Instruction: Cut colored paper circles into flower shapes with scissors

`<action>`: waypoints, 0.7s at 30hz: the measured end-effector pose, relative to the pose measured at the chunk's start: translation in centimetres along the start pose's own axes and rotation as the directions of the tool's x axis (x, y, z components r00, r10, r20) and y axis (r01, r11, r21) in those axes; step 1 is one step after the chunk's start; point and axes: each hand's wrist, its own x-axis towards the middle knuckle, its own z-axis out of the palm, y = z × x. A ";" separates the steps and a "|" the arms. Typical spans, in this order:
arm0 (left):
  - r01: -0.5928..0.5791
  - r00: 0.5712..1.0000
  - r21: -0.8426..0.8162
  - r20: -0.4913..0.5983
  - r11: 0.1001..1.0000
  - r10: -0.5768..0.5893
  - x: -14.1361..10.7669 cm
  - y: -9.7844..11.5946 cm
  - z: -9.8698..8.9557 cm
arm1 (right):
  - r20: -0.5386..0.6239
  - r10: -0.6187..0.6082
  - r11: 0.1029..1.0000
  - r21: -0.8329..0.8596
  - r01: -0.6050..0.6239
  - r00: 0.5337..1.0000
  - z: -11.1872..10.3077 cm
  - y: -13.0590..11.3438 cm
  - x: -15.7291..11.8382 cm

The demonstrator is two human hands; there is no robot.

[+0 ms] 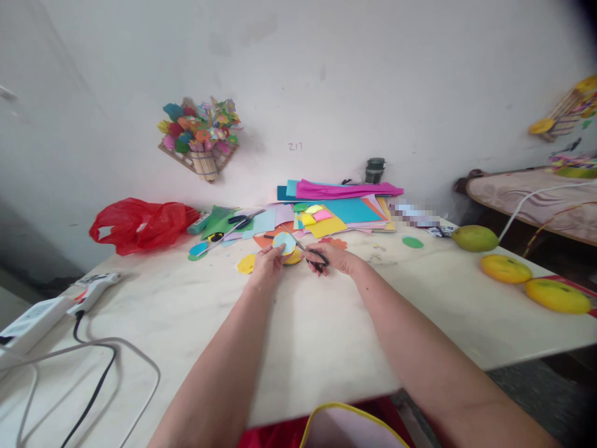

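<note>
Between the thumb and fingers of my left hand [267, 264] is a light blue paper circle [283, 243], held just above the table. My right hand [333, 256] grips black-handled scissors [318, 257], their blades pointing up and left beside the circle's right edge. Whether the blades touch the paper I cannot tell. Yellow paper cut-outs [245, 264] lie close to my left hand, some partly behind it. Just beyond my right hand rests an orange scalloped cut-out [336, 243].
Coloured sheets [359, 211] and a second pair of scissors [240, 220] lie at the back. A red plastic bag [140, 227] sits at back left. Cables [116, 342] and a glue gun [97, 291] occupy the left; mangoes [506, 268] stand along the right edge.
</note>
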 end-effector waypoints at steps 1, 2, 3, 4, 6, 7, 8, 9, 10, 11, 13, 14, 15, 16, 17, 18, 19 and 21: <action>0.003 1.000 -0.001 -0.003 1.000 -0.003 0.0 0.0 0.0 | 0.000 0.001 1.000 0.000 -0.001 1.000 0.0 0.0 0.0; 0.005 1.000 -0.002 -0.006 1.000 -0.005 0.0 0.0 0.0 | 0.000 0.002 1.000 -0.002 -0.002 1.000 0.0 0.0 0.0; 0.005 1.000 -0.004 -0.008 1.000 -0.005 0.0 0.0 0.0 | 0.001 0.002 1.000 -0.004 -0.002 1.000 0.0 0.0 0.1; 0.004 1.000 -0.007 -0.008 1.000 -0.004 0.0 0.0 0.0 | 0.001 0.001 1.000 -0.006 -0.001 1.000 0.0 0.1 0.1; -0.002 1.000 -0.016 -0.002 1.000 0.002 0.1 0.0 0.0 | -0.001 -0.002 1.000 -0.012 0.002 1.000 -0.1 0.2 0.2; -0.006 1.000 -0.021 0.001 1.000 0.006 0.1 0.0 0.0 | -0.001 -0.004 1.000 -0.013 0.004 1.000 -0.1 0.2 0.2; -0.008 1.000 -0.026 0.002 1.000 0.008 0.1 0.0 0.0 | 0.000 -0.005 1.000 -0.013 0.005 1.000 -0.1 0.2 0.2; -0.009 1.000 -0.028 0.003 1.000 0.009 0.1 0.0 -0.1 | 0.001 -0.006 1.000 -0.012 0.006 1.000 -0.1 0.2 0.2; -0.007 1.000 -0.028 0.003 1.000 0.007 0.2 0.0 -0.1 | 0.000 -0.006 1.000 -0.013 0.006 1.000 -0.1 0.1 0.1; -0.006 1.000 -0.028 0.001 1.000 0.006 0.2 0.0 -0.1 | -0.002 -0.005 1.000 -0.015 0.005 1.000 -0.1 0.1 0.1; -0.003 1.000 -0.026 -0.007 1.000 0.003 0.1 0.0 0.0 | -0.005 -0.005 1.000 -0.025 0.005 1.000 -0.1 0.0 0.0; 0.000 1.000 -0.024 -0.008 1.000 0.000 0.1 0.0 0.0 | -0.006 -0.006 1.000 -0.031 0.006 1.000 -0.1 -0.1 0.0; 0.004 1.000 -0.021 -0.008 1.000 -0.004 0.1 0.1 0.0 | -0.004 -0.006 0.999 -0.035 0.006 1.000 -0.1 -0.1 0.0; 0.007 1.000 -0.018 -0.007 1.000 -0.007 0.0 0.1 0.0 | 0.000 -0.007 0.999 -0.036 0.007 1.000 -0.1 -0.1 0.0; 0.011 1.000 -0.015 -0.001 1.000 -0.011 0.0 0.1 0.0 | 0.005 -0.008 0.999 -0.035 0.008 1.000 -0.1 0.0 0.0; 0.014 1.000 -0.011 0.007 1.000 -0.013 0.0 0.2 0.0 | 0.010 -0.008 0.999 -0.035 0.008 1.000 -0.2 0.0 0.1; 0.015 1.000 -0.008 0.012 1.000 -0.015 0.0 0.2 -0.1 | 0.013 -0.008 0.999 -0.036 0.009 1.000 -0.2 0.1 0.1; 0.017 1.000 -0.003 0.014 1.000 -0.017 0.0 0.2 -0.1 | 0.017 -0.013 0.999 -0.044 0.013 1.000 -0.3 0.3 0.2</action>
